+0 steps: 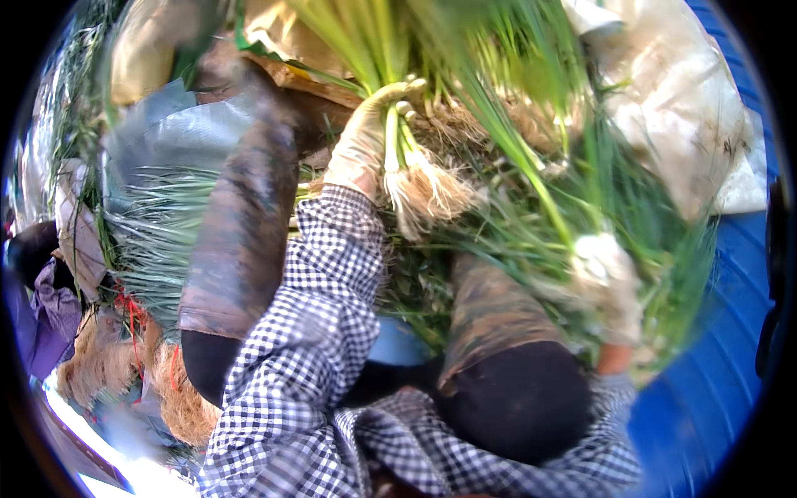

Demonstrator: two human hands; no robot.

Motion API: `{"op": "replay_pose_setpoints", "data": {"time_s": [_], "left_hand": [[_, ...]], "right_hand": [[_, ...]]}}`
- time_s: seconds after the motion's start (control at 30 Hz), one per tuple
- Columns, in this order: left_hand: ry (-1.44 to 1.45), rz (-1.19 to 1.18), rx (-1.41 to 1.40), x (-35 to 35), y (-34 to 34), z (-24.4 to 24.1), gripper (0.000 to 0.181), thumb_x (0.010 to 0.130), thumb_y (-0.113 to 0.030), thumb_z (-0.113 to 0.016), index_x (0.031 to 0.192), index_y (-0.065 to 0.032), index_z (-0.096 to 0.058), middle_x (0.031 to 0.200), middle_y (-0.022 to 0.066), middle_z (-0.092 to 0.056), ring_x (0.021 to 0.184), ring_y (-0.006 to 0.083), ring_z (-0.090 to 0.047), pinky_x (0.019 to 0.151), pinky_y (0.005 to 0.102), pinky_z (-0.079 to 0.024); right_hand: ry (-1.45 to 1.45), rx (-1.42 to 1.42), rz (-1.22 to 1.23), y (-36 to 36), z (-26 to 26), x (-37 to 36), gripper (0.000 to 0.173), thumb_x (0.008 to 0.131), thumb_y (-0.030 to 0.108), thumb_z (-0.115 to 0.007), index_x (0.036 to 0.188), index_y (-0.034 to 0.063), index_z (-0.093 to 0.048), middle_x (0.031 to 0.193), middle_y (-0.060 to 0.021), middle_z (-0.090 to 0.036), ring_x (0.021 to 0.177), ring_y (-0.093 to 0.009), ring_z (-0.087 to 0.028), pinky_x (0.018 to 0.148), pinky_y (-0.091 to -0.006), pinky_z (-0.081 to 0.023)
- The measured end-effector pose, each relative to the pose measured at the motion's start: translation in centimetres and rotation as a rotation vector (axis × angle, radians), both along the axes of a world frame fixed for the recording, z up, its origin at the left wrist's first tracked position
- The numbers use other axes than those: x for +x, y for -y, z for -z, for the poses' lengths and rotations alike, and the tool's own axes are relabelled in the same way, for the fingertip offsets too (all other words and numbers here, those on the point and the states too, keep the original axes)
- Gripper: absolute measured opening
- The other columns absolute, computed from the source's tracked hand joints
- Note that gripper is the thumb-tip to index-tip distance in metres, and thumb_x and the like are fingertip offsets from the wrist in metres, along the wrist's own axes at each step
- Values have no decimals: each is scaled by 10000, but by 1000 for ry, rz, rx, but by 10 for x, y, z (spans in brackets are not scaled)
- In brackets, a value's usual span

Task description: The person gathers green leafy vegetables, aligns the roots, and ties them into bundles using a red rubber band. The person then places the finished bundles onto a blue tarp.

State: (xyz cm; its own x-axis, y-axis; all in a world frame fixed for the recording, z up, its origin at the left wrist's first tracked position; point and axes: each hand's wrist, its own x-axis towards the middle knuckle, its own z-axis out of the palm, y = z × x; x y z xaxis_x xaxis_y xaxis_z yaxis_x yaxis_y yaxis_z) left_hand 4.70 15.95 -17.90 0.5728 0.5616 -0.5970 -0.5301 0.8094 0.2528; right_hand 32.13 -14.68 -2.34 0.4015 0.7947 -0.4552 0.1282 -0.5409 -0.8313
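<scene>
My left hand (364, 134), in a pale glove, is closed around a bunch of green onions (398, 149); its white bases and stringy roots hang below the fingers and its leaves run up past the top of the view. At the right, my right hand (604, 280), gloved too and blurred by motion, has its fingers on green onion stalks (545, 193) that slant up to the left. How many stalks it holds cannot be told. More rooted green onions (529, 118) lie beyond my left hand.
Loose green leaves (423, 292) litter the ground between my legs. Tied bundles with tan roots (177, 392) and red string lie at the lower left. A whitish sack (672, 106) stands at the upper right, beside a ribbed blue surface (697, 398). Grey-blue sheeting (193, 134) lies at the upper left.
</scene>
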Motion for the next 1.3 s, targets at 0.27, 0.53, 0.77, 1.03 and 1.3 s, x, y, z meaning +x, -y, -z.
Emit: {"op": "replay_pose_setpoints", "data": {"time_s": [0.27, 0.53, 0.77, 1.03, 1.3], "left_hand": [[-57, 60, -166, 35, 60, 21, 323, 823, 35, -634, 1126, 91, -537, 1044, 236, -677, 611, 179, -654, 543, 242, -592], [40, 125, -126, 46, 106, 14, 461, 763, -2, -693, 1182, 72, -516, 1065, 260, -668, 656, 198, -627, 632, 276, -558], [-110, 79, 94, 15, 72, 49, 411, 811, -29, -678, 1184, 79, -543, 1118, 186, -669, 958, 210, -690, 605, 258, -577], [-58, 98, 19, 5, 51, 33, 327, 826, -101, -678, 1119, 17, -594, 989, 139, -676, 775, 151, -636, 683, 269, -574], [365, 180, 74, -25, -21, -24, 315, 866, -128, -644, 1170, -52, -612, 996, 98, -678, 829, 146, -634, 739, 306, -555]], "right_hand": [[-881, 93, 593, -70, 7, -40, 240, 1005, 196, -497, 1127, 6, -578, 606, 116, -369, 455, 9, -319, 382, -152, -275], [-61, 142, 418, -53, -47, -67, 234, 990, 190, -514, 1078, 9, -633, 872, -17, -644, 712, -71, -574, 645, -215, -464], [1509, -762, -23, 125, -143, 45, 276, 969, 223, -534, 1141, 29, -626, 1011, -143, -682, 850, -280, -662, 740, -383, -503], [922, -512, -502, -27, 41, -36, 278, 986, 261, -440, 1059, 82, -640, 1059, -107, -629, 997, -223, -603, 871, -379, -490], [208, -195, 227, -96, 9, -5, 184, 947, 342, -602, 975, 183, -692, 792, 47, -630, 704, -77, -568, 646, -283, -489]]}}
